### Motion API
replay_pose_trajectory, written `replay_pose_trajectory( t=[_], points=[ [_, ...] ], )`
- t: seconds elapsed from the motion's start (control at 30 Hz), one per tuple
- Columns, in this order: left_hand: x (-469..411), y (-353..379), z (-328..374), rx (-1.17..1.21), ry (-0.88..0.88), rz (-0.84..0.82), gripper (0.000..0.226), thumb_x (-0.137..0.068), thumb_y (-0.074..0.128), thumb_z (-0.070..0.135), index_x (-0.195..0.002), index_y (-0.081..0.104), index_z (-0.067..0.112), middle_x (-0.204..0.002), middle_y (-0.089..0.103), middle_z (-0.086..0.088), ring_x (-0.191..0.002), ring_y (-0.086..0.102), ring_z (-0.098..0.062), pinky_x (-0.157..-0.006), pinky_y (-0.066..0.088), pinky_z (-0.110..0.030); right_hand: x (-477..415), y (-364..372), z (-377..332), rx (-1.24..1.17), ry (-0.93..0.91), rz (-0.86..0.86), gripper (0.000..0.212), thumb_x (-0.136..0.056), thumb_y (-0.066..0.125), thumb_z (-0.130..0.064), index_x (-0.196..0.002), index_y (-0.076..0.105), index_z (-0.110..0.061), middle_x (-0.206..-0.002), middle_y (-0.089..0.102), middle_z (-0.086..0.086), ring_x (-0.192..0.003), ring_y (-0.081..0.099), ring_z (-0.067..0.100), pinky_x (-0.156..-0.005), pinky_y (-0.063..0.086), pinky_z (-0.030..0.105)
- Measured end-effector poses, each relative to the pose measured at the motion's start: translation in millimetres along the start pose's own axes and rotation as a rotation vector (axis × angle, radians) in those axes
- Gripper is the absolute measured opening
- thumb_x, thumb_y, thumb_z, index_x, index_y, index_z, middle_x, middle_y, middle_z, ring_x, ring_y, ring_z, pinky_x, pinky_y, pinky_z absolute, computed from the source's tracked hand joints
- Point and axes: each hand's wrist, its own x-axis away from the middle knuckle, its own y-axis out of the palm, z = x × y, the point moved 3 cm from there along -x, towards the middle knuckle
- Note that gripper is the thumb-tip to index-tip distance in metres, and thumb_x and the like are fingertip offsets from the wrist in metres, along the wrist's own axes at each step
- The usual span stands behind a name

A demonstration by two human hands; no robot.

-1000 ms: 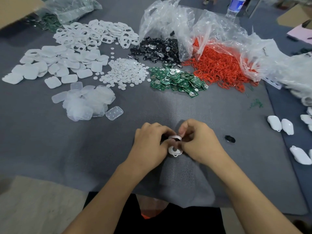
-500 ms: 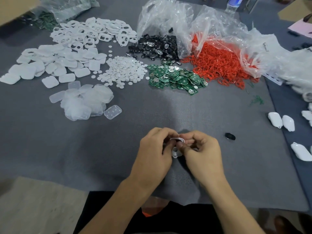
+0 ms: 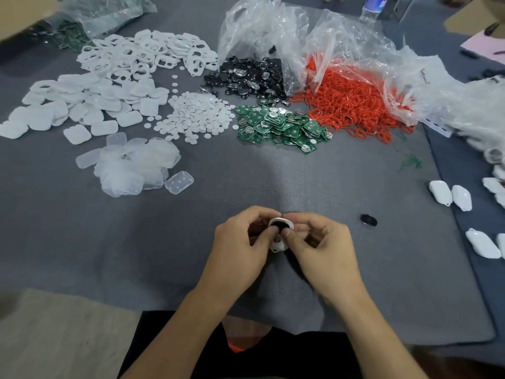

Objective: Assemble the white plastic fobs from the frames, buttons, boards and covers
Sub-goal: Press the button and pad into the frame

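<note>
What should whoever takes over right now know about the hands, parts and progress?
Both the left hand and right hand pinch one white frame above the grey mat; a black part shows in its upper opening.
Stock at the far side: frames, covers, round buttons, green boards, black parts, red rings, clear pads.
Done: closed white fobs lie at the right edge.
Left: finish this unit; no board or cover is visible on it. A loose black part lies right of the hands.
</note>
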Motion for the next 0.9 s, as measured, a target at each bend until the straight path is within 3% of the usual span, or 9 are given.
replay_pose_trajectory(
  t=[0.13, 0.27, 0.37, 0.5, 0.63, 0.73, 0.9],
  points=[
    [-1, 0, -2, 0.062, -0.005, -0.075, 0.024, -0.091, 0.073, 0.002, -0.101, 0.075, 0.025, -0.094, 0.077, 0.014, -0.091, 0.074, -0.002, -0.079, 0.054, -0.014, 0, 6, -2, 0.175, -0.048, 0.105, 0.035, -0.08, 0.068, 0.008, -0.078, 0.071, -0.027, -0.072, 0.071, -0.012, -0.066, 0.066, 0.004, -0.062, 0.05, 0.011],
    [2, 1, -2, 0.068, 0.026, -0.044, 0.025, -0.09, 0.072, 0.003, -0.099, 0.074, 0.026, -0.094, 0.077, 0.013, -0.09, 0.075, -0.004, -0.079, 0.056, -0.016, 0, 11, 2, 0.205, -0.044, 0.168, 0.039, -0.075, 0.061, 0.01, -0.071, 0.066, -0.029, -0.067, 0.069, -0.013, -0.061, 0.064, 0.004, -0.051, 0.043, 0.009],
    [1, 0, -4, 0.048, 0.01, -0.014, 0.021, -0.09, 0.073, 0.007, -0.097, 0.075, 0.026, -0.091, 0.077, 0.014, -0.088, 0.075, -0.003, -0.077, 0.058, -0.019, -3, 11, 3, 0.17, -0.048, 0.117, 0.039, -0.077, 0.064, 0.01, -0.075, 0.069, -0.029, -0.069, 0.07, -0.012, -0.063, 0.066, 0.004, -0.056, 0.048, 0.012],
    [-2, 1, -3, 0.079, -0.04, 0.015, 0.02, -0.087, 0.076, 0.009, -0.089, 0.077, 0.029, -0.083, 0.078, 0.012, -0.081, 0.075, -0.005, -0.071, 0.056, -0.017, -5, 5, 4, 0.057, -0.037, -0.004, 0.031, -0.085, 0.07, 0.004, -0.084, 0.072, -0.027, -0.078, 0.074, -0.002, -0.074, 0.071, 0.016, -0.069, 0.057, 0.024],
    [-3, 3, -3, 0.073, -0.067, 0.061, 0.023, -0.082, 0.077, 0.006, -0.083, 0.078, 0.029, -0.078, 0.077, 0.013, -0.076, 0.075, -0.004, -0.068, 0.054, -0.015, -5, 3, 2, 0.038, -0.058, -0.032, 0.032, -0.086, 0.069, 0.004, -0.083, 0.073, -0.027, -0.08, 0.075, -0.002, -0.075, 0.072, 0.015, -0.068, 0.056, 0.02],
    [-1, 3, -1, 0.007, -0.031, 0.082, 0.024, -0.085, 0.075, 0.006, -0.089, 0.078, 0.029, -0.081, 0.076, 0.018, -0.078, 0.074, 0.001, -0.071, 0.053, -0.011, -4, 5, 2, 0.112, -0.071, 0.035, 0.031, -0.085, 0.069, 0.003, -0.082, 0.074, -0.027, -0.076, 0.074, -0.006, -0.071, 0.07, 0.011, -0.067, 0.055, 0.02],
    [0, 0, 2, -0.065, -0.027, 0.075, 0.017, -0.091, 0.072, 0.011, -0.094, 0.074, 0.027, -0.085, 0.075, 0.02, -0.082, 0.072, 0.005, -0.073, 0.051, -0.007, 2, 9, -5, 0.266, -0.13, 0.108, 0.036, -0.084, 0.069, 0.0, -0.084, 0.075, -0.036, -0.079, 0.072, -0.015, -0.073, 0.068, -0.001, -0.066, 0.049, 0.009]
  ],
)
